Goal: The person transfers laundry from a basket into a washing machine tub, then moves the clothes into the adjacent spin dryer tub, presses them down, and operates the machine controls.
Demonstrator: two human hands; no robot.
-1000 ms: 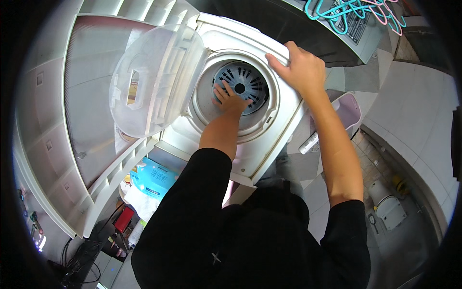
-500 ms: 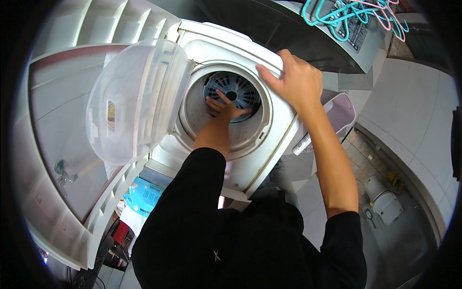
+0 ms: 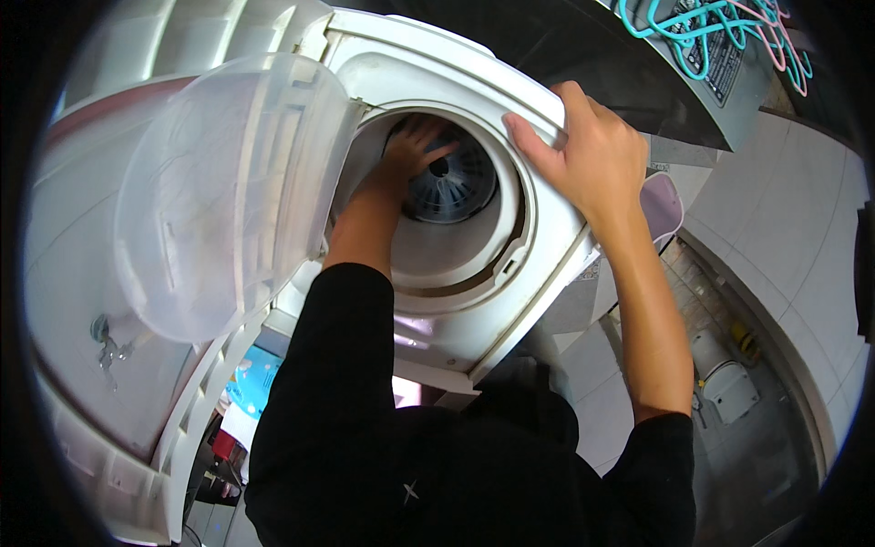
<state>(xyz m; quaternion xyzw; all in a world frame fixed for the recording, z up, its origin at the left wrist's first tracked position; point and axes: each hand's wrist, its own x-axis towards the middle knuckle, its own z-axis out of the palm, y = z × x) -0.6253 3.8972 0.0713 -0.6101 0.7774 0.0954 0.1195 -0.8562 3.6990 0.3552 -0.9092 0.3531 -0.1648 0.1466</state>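
Note:
A white top-loading washing machine (image 3: 428, 342) stands in front of me, with its round opening uncovered. My left hand (image 3: 415, 148) reaches deep into the drum (image 3: 437, 251), its fingers spread against the upper left of the inside, by a dark bluish slotted disc (image 3: 456, 187) with a black hub. Whether the fingertips press the disc or the wall I cannot tell. The drum sits off-centre, a dark gap showing along its right and lower rim. My right hand (image 3: 592, 155) grips the machine's far right edge, thumb on top. A translucent lid (image 3: 219, 196) stands raised to the left.
A large white ribbed cover (image 3: 196, 438) is folded open at left. Teal hangers (image 3: 697, 41) and pink hangers (image 3: 775, 41) lie on a dark surface at top right. A pale pink bin (image 3: 663, 205) stands right of the machine; a blue package (image 3: 253, 381) lies lower left.
My left hand has moved from the disc's middle to its upper left. The drum has shifted up and left in the opening, widening the gap at right. My right hand keeps its grip.

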